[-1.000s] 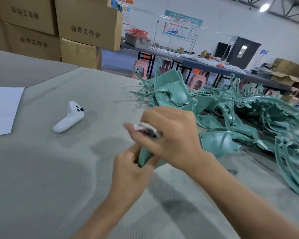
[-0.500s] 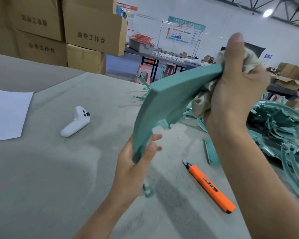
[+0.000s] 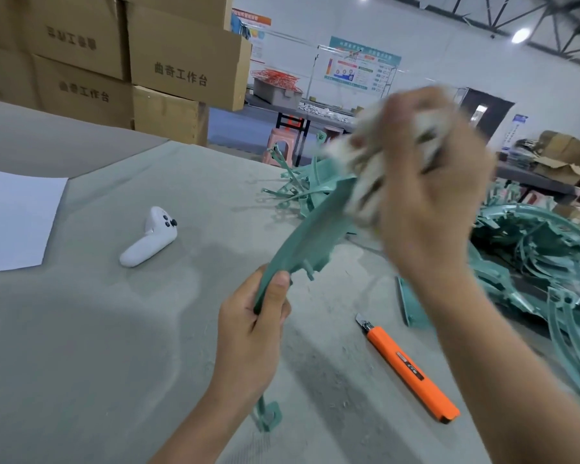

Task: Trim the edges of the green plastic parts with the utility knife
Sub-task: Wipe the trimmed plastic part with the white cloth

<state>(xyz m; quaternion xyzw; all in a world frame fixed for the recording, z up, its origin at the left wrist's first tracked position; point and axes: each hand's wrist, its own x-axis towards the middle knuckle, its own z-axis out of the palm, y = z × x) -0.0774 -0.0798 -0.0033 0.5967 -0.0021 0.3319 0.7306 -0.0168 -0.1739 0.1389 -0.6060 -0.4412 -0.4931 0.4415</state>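
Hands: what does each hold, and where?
Left hand grips the green part by its lower end; right hand clutches a rag against its upper end.

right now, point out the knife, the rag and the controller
knife (image 3: 412,371) head view, middle of orange handle
rag (image 3: 365,195) head view, blurred lower folds
controller (image 3: 148,242) head view, middle of white body

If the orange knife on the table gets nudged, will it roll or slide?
The knife looks flat-sided and lies flat, so it probably won't roll. The table seems cloth-covered, so it would likely drag rather than slide freely. Its blade tip appears exposed, so lifting by the orange body seems safer.
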